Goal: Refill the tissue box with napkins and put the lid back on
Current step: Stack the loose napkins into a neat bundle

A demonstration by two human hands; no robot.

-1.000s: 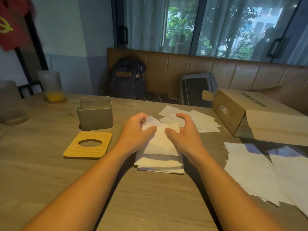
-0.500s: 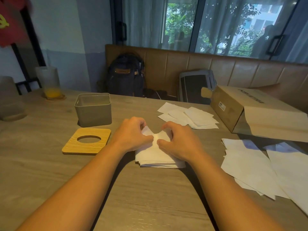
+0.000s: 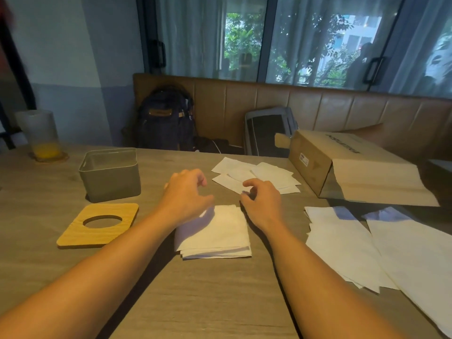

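A folded stack of white napkins (image 3: pixel 217 233) lies on the wooden table in front of me. My left hand (image 3: pixel 186 196) hovers over the stack's far left corner, fingers loosely curled, holding nothing. My right hand (image 3: pixel 263 204) hovers just past the far right corner, also loosely curled and empty. The grey tissue box (image 3: pixel 110 174) stands open-topped at the left. Its wooden lid (image 3: pixel 97 225) with a round hole lies flat in front of the box.
More folded napkins (image 3: pixel 256 177) lie scattered behind my hands. Large unfolded sheets (image 3: pixel 381 243) spread at the right. A cardboard box (image 3: pixel 342 165) lies on its side at the right rear. A glass with orange drink (image 3: pixel 40 135) stands far left.
Both hands have let go of the napkin stack and lifted off it toward the far side. The stack now lies flat and folded on the table.
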